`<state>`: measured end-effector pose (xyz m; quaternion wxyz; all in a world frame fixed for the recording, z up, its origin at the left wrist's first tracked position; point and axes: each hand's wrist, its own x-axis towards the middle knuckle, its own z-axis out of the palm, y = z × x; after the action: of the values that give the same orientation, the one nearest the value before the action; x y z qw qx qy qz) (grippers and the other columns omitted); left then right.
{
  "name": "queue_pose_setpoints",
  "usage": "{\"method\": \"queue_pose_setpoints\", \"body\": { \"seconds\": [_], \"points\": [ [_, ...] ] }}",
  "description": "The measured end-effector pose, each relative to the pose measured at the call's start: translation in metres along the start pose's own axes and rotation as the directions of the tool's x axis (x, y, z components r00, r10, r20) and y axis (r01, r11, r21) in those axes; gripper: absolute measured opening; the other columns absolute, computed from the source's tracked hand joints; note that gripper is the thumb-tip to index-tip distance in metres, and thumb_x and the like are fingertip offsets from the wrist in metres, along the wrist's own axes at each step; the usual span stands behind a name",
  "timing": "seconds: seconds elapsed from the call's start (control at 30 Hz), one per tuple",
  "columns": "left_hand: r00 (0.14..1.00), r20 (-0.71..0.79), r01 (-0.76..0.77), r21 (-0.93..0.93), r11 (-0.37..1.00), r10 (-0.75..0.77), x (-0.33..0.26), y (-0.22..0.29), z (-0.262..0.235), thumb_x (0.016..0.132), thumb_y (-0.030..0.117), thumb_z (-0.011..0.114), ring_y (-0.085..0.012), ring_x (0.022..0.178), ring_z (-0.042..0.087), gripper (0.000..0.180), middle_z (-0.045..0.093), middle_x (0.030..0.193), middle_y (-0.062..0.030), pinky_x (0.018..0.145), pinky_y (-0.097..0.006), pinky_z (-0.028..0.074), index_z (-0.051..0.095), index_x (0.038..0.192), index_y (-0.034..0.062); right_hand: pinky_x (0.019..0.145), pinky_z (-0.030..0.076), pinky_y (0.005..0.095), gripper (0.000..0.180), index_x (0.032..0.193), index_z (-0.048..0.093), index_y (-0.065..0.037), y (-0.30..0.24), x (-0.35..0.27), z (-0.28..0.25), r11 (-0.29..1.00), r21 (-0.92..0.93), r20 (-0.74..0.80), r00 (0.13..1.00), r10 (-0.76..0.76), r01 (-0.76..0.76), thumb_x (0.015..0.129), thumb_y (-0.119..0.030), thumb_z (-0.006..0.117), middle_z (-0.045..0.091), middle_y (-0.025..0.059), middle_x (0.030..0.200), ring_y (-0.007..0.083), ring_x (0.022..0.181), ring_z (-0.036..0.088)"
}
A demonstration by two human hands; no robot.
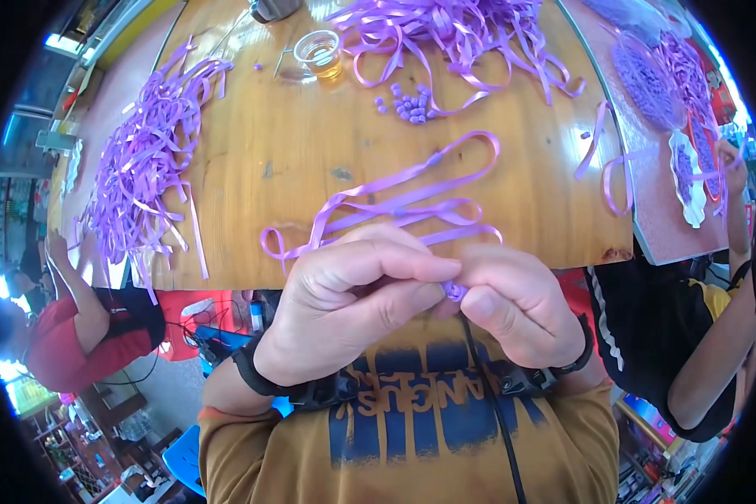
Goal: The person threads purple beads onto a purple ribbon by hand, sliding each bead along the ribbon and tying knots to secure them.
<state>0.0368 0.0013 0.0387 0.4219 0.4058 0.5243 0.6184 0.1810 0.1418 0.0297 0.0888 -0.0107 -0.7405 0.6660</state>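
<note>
Just off the table's near edge, both my hands meet around a small knotted or folded bit of purple ribbon [454, 291]. My left hand [344, 290] is closed, its thumb and index finger pinching the bit from the left. My right hand [519, 304], slightly blurred, pinches it from the other side with thumb and fingers. Most of the piece is hidden by my fingertips. Behind my hands, long loops of purple ribbon [412, 200] lie on the wooden table; whether they join the held piece I cannot see.
Small purple rolled pieces [413, 105] sit near a big ribbon heap [470, 29]. Another ribbon pile [143, 160] hangs over the left edge. A clear cup [317, 55] holds amber liquid. People work at both sides; purple pieces fill a basket [647, 80] at right.
</note>
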Motion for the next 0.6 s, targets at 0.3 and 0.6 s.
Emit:
{"method": "queue_pose_setpoints", "body": {
  "seconds": [0.3,0.6],
  "points": [
    [0.997,0.043,0.061,-0.056,0.997,-0.059,-0.0024,-0.0004,-0.0010,0.080,-0.003,0.061,-0.0134,0.084,0.055,0.016,0.057,0.092,-0.0088,0.074,-0.024,0.043,0.062,0.096,-0.0026,0.060,0.043,0.0279,0.032,0.080,0.058,0.003,0.0037,-0.0001,0.0007,0.999,0.044,0.000,1.000,0.031,-0.031,0.093,-0.023,0.044,0.059,0.0086,0.073,0.0190,0.065,0.056],
    [0.948,-0.009,0.302,-0.277,0.912,-0.317,-0.0013,-0.0017,0.0005,0.078,0.001,0.064,-0.0113,0.075,0.056,0.011,0.060,0.087,-0.0070,0.066,-0.023,0.045,0.060,0.088,-0.0015,0.050,0.037,0.0281,0.030,0.076,0.057,0.001,0.0023,0.0027,0.0014,0.999,-0.045,-0.024,0.999,0.027,-0.028,0.092,-0.022,0.047,0.051,0.0071,0.063,0.0184,0.053,0.049]
  ]
}}
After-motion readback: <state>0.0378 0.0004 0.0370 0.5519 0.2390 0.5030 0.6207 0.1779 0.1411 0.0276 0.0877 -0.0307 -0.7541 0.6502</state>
